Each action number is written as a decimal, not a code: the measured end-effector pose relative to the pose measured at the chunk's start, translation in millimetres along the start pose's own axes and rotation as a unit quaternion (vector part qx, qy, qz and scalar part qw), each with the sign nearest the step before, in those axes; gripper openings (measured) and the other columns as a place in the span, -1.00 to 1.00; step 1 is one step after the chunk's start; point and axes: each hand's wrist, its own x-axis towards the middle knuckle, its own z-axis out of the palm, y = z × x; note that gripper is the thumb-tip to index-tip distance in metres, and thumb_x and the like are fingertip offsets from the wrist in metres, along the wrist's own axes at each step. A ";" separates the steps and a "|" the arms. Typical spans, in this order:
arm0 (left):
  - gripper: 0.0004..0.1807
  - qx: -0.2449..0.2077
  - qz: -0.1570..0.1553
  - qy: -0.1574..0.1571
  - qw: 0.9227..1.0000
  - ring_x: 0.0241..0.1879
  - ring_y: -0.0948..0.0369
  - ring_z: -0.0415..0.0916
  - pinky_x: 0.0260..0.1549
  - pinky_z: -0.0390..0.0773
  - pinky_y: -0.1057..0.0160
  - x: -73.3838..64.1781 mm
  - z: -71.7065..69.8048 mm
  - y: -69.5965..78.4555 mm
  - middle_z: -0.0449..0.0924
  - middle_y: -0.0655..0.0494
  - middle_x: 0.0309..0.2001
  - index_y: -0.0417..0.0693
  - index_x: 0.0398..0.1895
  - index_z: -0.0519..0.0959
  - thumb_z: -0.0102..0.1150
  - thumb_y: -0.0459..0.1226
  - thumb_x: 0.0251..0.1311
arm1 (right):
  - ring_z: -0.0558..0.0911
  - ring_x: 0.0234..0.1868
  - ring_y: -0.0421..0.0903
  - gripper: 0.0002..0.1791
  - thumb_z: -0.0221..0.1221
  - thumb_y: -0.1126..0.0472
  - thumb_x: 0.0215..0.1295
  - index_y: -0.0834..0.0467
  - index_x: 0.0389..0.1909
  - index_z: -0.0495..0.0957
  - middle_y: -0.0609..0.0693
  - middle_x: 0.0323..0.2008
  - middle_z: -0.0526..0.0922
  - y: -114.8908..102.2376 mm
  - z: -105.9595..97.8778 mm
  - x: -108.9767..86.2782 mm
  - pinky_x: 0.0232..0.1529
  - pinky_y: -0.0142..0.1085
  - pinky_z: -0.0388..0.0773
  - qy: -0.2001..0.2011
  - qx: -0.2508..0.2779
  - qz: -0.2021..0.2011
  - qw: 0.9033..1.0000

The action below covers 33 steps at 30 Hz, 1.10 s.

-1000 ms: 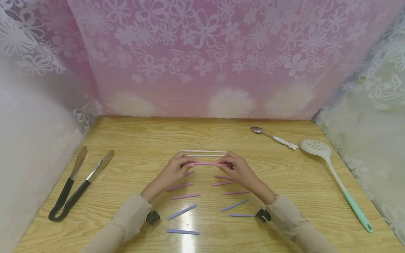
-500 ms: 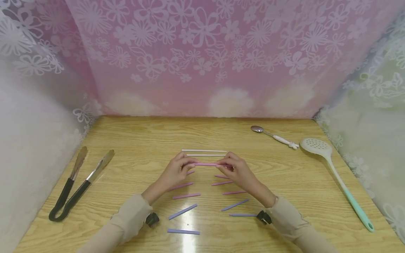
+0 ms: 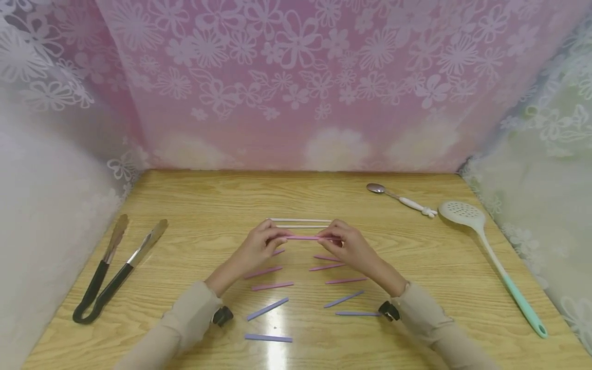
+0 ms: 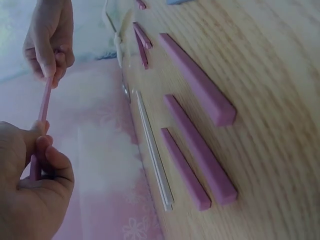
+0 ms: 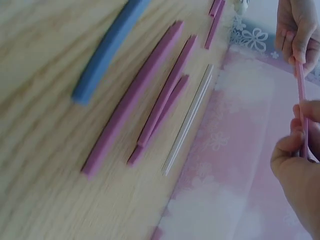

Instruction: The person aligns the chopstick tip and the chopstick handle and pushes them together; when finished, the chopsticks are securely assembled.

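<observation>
My left hand point(image 3: 260, 244) pinches one end of a slim pink stick point(image 3: 302, 238) between thumb and fingers. The other end is pinched by my right hand point(image 3: 347, 245), so the stick lies level between both hands, raised above the table. The left wrist view shows its middle point(image 4: 45, 102) bare between the two grips. Behind the hands are two thin white sticks point(image 3: 300, 220). Below them lie loose pink sticks in a left group point(image 3: 273, 286) and a right group point(image 3: 346, 280). Nearer the front are blue sticks, left point(image 3: 268, 338) and right point(image 3: 344, 299).
Black-handled tongs point(image 3: 108, 285) lie spread at the left of the wooden table point(image 3: 203, 200). To the right are a spoon point(image 3: 409, 204) with a white handle and a slotted turner point(image 3: 492, 259) with a mint-green grip. Patterned cloth point(image 3: 300, 92) hangs around the table.
Both hands keep hold of the pink stick and have shifted only slightly. The right wrist has drifted a little to the right. The loose sticks stay where they were.
</observation>
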 end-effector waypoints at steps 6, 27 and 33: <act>-0.76 -0.011 -0.024 -0.016 1.000 -0.37 0.25 0.45 -0.35 0.55 0.40 1.5 -3.3 -5.6 0.53 0.00 -0.23 -0.28 -0.03 0.59 0.12 -0.39 0.26 | 0.32 -0.47 -0.29 -0.68 0.05 0.59 0.13 0.32 -0.15 0.64 0.06 -0.36 0.50 5.4 -4.4 -0.5 -0.50 -0.47 0.34 -0.043 0.012 0.035 0.998; -0.82 0.021 -0.131 -0.002 0.991 -0.26 0.19 0.50 -0.20 0.59 0.28 -9.8 -6.9 -31.1 0.59 0.02 -0.22 -0.26 -0.17 0.63 0.23 -0.41 0.15 | 0.49 -0.37 -0.22 -0.93 0.29 0.32 0.16 0.24 -0.33 0.65 -0.06 -0.41 0.56 35.3 2.7 -4.2 -0.32 -0.44 0.54 -0.070 -0.036 0.136 0.988; -0.81 0.031 -0.126 -0.002 0.992 -0.23 0.12 0.53 -0.18 0.60 0.21 -4.3 -7.9 -40.2 0.61 -0.04 -0.22 -0.29 -0.15 0.63 0.22 -0.44 0.15 | 0.54 -0.32 -0.15 -0.90 0.26 0.33 0.19 0.24 -0.27 0.66 -0.02 -0.37 0.61 44.9 4.9 -1.4 -0.24 -0.34 0.57 -0.083 -0.042 0.172 0.981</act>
